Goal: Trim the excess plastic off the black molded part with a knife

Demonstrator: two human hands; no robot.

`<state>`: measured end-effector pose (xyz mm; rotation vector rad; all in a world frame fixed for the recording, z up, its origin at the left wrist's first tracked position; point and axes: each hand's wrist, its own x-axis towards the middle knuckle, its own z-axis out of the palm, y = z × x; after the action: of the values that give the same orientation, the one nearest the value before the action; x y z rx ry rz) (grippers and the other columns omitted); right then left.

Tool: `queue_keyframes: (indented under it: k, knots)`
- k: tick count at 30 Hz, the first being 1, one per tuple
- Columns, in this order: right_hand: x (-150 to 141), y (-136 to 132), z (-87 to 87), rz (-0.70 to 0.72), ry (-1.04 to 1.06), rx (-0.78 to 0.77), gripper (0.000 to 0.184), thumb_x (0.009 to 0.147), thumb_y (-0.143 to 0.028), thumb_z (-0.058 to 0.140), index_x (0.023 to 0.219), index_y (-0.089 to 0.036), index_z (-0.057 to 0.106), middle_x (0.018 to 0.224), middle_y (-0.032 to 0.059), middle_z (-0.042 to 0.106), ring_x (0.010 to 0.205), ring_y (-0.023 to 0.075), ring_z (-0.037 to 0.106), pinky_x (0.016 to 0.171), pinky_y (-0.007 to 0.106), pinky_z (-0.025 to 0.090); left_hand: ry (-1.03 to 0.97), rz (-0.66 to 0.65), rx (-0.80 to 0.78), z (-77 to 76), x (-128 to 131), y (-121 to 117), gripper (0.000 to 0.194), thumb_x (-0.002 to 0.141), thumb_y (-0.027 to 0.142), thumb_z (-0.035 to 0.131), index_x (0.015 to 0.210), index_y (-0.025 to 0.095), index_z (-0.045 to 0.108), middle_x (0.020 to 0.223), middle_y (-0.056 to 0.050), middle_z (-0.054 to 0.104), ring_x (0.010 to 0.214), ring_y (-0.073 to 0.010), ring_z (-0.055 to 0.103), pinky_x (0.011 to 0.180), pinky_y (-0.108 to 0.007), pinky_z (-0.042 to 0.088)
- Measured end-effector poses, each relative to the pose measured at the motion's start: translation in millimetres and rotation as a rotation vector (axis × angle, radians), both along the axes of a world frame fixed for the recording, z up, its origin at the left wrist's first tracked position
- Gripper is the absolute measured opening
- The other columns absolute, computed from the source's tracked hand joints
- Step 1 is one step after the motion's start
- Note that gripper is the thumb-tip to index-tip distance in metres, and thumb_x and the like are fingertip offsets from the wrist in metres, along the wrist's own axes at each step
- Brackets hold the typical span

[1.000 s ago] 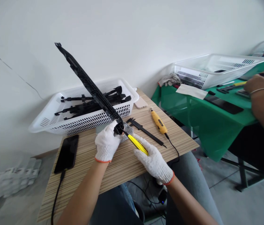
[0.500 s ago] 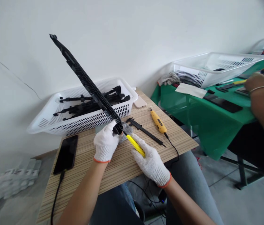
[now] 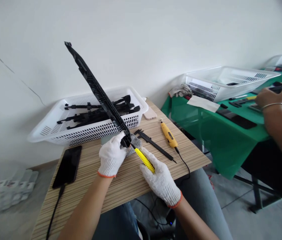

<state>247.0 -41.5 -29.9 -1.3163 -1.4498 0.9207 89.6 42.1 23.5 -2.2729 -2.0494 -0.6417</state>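
Observation:
A long black plastic strip [image 3: 98, 91] with ribs and clips slants from the wood-topped table up to the left. My left hand [image 3: 112, 155], in a white knit glove, is closed around its lower end. In my gloved right hand [image 3: 161, 176] is a tool with a yellow ribbed handle [image 3: 144, 160] and a thin dark shaft. The shaft meets the strip's lower end, just right of my left fingers; its exact tip is hidden. Behind that end lies a grey speckled pad [image 3: 136, 141], partly covered.
Similar black strips lie in a white basket [image 3: 91, 131]. On the table [image 3: 121, 186] are a black caliper [image 3: 156, 145], a yellow corded rotary tool [image 3: 169, 135], a black phone [image 3: 67, 166] and a pale phone [image 3: 150, 113]. A co-worker's hands [image 3: 272, 96] are over the green-covered table [image 3: 193, 123].
The view has shifted slightly. The strip's upper end now sits lower and further right, while both hands keep their hold. The co-worker's hands have moved a little to the left.

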Motion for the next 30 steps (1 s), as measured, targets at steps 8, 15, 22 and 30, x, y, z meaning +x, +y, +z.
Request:
queue_keyframes:
  k: [8,15,22,30]
  knots:
    - [1.6,-0.9,2.5,0.003,-0.010,0.016,0.055,0.088,-0.028,0.057,0.142,-0.021,0.055,0.141,0.0049,0.060,0.136,0.0217,0.051,0.117,0.038,0.039,0.020,-0.003,-0.025,-0.9,-1.7,0.8,0.051,0.082,0.033,0.072,0.132,0.033,0.064,0.117,-0.005,0.074,0.100,-0.0260,0.071,0.080,-0.033,0.053]
    - [0.4,-0.2,1.9,0.006,-0.027,-0.018,0.056,0.087,-0.027,0.057,0.143,-0.023,0.055,0.141,0.0037,0.060,0.134,0.0213,0.053,0.119,0.040,0.035,0.070,-0.008,-0.054,2.8,-1.7,0.2,0.052,0.084,0.031,0.069,0.135,0.032,0.061,0.119,-0.007,0.073,0.098,-0.0275,0.070,0.078,-0.035,0.054]
    - [-0.3,0.4,2.7,0.007,0.001,-0.015,0.055,0.087,-0.026,0.057,0.142,-0.022,0.056,0.141,0.0049,0.060,0.134,0.0218,0.053,0.118,0.040,0.037,0.080,0.000,-0.059,3.0,-1.1,-0.9,0.053,0.085,0.030,0.068,0.137,0.033,0.060,0.119,-0.006,0.072,0.100,-0.0256,0.070,0.079,-0.032,0.054]
    - [-0.8,-0.5,4.6,0.006,0.019,-0.016,0.054,0.088,-0.027,0.058,0.142,-0.024,0.056,0.141,0.0046,0.060,0.134,0.0230,0.053,0.118,0.043,0.037,0.066,-0.016,-0.071,1.0,-1.3,-1.2,0.052,0.085,0.031,0.067,0.137,0.035,0.059,0.121,-0.005,0.072,0.098,-0.0255,0.070,0.079,-0.034,0.054]
